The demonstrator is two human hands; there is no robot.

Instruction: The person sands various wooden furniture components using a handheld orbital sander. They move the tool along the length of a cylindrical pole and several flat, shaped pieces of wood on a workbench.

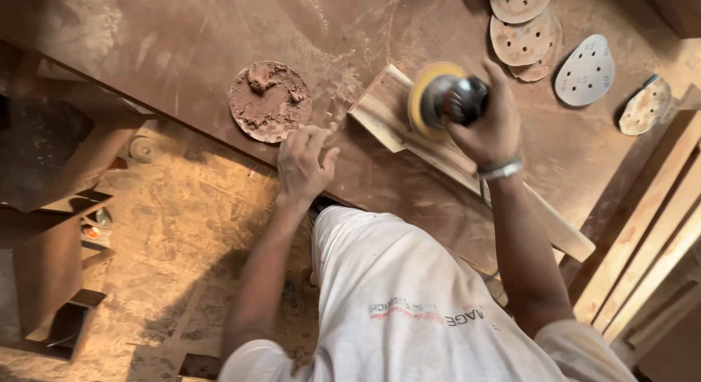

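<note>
On the workbench (182,39) lies one moulded wooden strip (467,166), with one disc sander (445,98) on it. Near the front edge sits one round lid with brown filler paste (270,101). Toward the far right corner lie about six sanding discs (584,71), some stacked. Two hands are visible.

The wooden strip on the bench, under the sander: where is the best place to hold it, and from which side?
Grip the wooden strip at its free near end, beside the left hand, probably from the bench edge. It lies flat and long, and the right hand presses the sander onto it, so that end stays clear of the yellow disc.
</note>
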